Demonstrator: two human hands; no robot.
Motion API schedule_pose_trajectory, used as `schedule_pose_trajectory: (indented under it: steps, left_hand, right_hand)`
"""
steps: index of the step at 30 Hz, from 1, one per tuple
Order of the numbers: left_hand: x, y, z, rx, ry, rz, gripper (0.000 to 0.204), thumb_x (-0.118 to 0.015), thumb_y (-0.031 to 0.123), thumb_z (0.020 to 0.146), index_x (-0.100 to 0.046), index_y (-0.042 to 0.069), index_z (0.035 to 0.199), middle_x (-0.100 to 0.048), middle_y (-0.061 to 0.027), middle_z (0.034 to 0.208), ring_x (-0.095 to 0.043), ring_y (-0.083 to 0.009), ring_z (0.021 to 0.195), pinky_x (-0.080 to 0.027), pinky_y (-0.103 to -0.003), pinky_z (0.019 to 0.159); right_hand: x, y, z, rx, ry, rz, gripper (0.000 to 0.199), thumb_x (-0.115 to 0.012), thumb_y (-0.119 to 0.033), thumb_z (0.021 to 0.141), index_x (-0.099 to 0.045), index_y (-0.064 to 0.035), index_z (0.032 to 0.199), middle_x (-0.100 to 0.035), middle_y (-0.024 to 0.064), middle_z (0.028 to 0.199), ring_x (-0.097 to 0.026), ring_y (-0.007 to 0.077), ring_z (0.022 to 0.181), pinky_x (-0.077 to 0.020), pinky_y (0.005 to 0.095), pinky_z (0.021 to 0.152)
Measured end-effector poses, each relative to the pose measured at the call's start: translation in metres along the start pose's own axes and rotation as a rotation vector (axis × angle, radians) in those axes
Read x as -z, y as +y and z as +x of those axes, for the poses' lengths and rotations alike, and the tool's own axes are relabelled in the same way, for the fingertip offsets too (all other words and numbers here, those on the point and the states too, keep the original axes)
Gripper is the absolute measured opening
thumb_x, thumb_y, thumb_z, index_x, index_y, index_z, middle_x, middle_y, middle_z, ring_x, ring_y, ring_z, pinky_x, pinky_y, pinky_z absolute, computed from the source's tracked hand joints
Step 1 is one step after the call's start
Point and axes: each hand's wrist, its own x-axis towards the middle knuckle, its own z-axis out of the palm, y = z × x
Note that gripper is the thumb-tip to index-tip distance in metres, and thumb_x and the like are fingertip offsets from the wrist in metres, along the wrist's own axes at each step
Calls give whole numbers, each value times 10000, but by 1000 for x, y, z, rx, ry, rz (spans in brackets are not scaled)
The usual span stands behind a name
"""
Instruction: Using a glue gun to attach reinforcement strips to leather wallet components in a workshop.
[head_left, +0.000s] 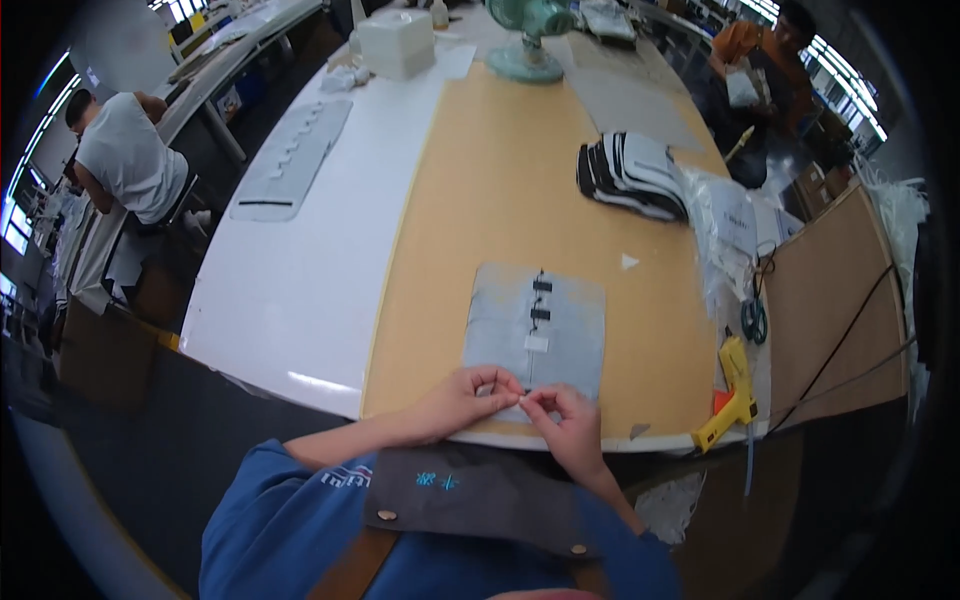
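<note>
My left hand (pixel 468 402) and my right hand (pixel 568 422) meet at the near edge of a grey rectangular sheet (pixel 490 320). Thumb and forefinger of each hand are pinched together, tips nearly touching. Something small and pale shows between the fingertips, too small to name. The sheet lies flat under them. Down its middle run two small black pieces (pixel 541 315), a thin dark line and a small white patch (pixel 537 344).
A yellow glue gun (pixel 735 390) and dark green scissors (pixel 754 320) lie at the right edge. Beyond are a stack of grey-and-black pieces (pixel 635 175), clear plastic bags (pixel 720 225) and a green fan (pixel 525 50). A grey panel (pixel 295 160) lies far left. Two people sit nearby.
</note>
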Motion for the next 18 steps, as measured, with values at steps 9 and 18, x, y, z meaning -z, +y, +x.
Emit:
schedule_pose_trajectory:
  steps: [9, 18]
  left_hand:
    - [4, 11, 10, -17, 47, 17, 147, -655, 171, 959, -633, 38, 1018, -596, 41, 853, -485, -34, 792, -407, -203, 734]
    - [18, 18, 14, 113, -11, -352, 113, -561, 223, 1021, -529, 115, 1009, -664, -49, 982, -598, -75, 760, -490, -195, 694]
  right_hand:
    - [14, -4, 13, -189, -45, 127, 93, -733, -57, 859, -687, -1, 917, -685, 53, 809, -638, 107, 713, -510, 256, 653]
    - [203, 73, -46, -349, 770, -1191, 434, -681, -373, 907, -624, 21, 1081, -641, 167, 1082, -617, 318, 988, -496, 412, 863]
